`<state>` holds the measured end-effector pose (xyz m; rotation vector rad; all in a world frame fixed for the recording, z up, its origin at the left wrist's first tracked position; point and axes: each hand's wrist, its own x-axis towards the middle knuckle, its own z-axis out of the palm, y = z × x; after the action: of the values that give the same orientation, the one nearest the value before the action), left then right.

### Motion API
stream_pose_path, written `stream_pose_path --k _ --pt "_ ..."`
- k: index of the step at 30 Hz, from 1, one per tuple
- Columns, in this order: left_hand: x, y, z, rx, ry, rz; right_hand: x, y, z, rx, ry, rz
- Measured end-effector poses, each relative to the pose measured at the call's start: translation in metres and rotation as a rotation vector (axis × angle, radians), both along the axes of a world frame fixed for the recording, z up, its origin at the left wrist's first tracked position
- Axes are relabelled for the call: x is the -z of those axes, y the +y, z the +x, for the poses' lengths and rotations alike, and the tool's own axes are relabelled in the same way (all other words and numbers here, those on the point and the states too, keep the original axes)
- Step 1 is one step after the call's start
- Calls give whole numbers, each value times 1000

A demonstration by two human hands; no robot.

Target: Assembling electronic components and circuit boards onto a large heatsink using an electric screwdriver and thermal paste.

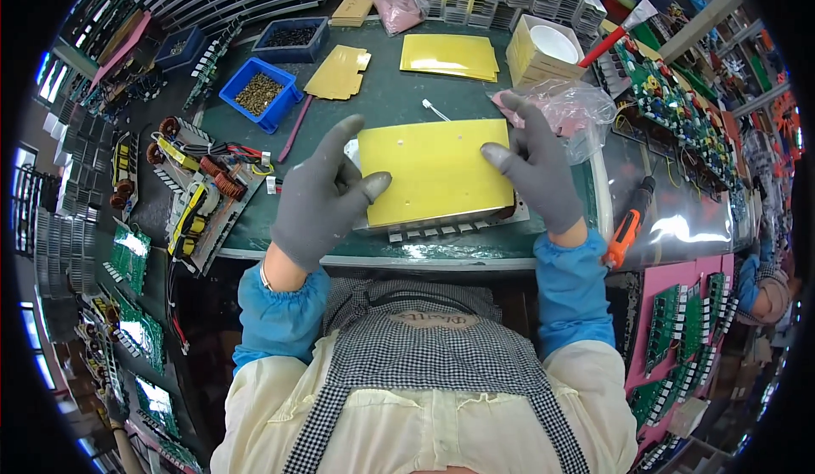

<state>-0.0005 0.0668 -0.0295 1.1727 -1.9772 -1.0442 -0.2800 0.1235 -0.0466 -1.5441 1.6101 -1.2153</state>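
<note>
A yellow insulating sheet (437,173) with small holes lies slightly tilted in front of me, over an assembly whose row of white connectors (446,231) shows along the near edge. The rest of that assembly is hidden under the sheet. My gloved left hand (318,194) has its thumb on the sheet's left edge, with the index finger stretched away. At the right edge, my gloved right hand (543,164) presses its thumb on the sheet, its index finger raised. Other fingers of both hands are partly hidden. A small white connector with a lead (435,110) lies just beyond the sheet.
A blue bin of brass-coloured parts (259,94) and a cut yellow sheet (338,72) lie far left. Stacked yellow sheets (450,56) lie beyond. An orange screwdriver (628,228) rests at right, near a clear plastic bag (577,113). A coil assembly (199,190) stands left.
</note>
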Motion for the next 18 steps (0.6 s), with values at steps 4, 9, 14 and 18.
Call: stream_pose_path --k 4,9,14,18 --pt "12 0 9 -102 -83 -73 14 0 3 21 -23 31" --pt "30 -14 7 -222 -87 -277 21 -4 4 30 2 53" --pt "40 -20 2 -159 30 -90 26 -9 6 62 2 17" --pt "43 -25 2 -163 70 -89 25 -12 7 74 91 19"
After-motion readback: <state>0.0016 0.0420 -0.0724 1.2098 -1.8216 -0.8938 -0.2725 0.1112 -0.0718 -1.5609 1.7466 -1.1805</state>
